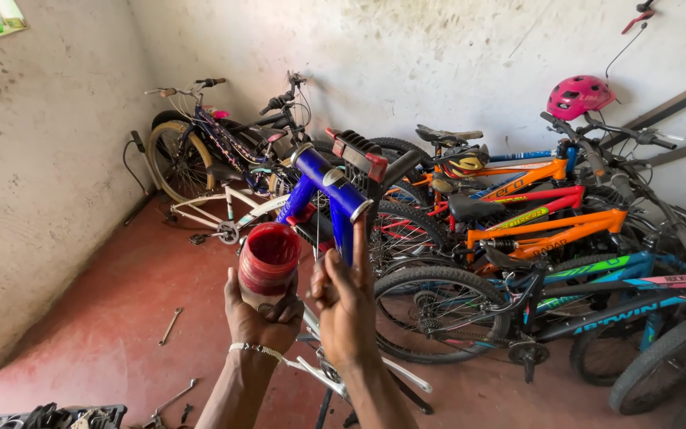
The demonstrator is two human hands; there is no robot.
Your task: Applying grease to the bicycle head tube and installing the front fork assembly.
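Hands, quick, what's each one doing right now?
Left hand: closed around a red tub.
Right hand: fingers raised at the blue bike frame, holding nothing visible.

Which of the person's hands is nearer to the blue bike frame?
Right. The right hand reaches up with a finger touching the blue bike frame; the left hand sits lower left, holding a red tub.

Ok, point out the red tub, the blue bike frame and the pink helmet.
red tub [267,262], head view, its side wall.
blue bike frame [335,191], head view, upper tube.
pink helmet [577,95], head view, its shell.
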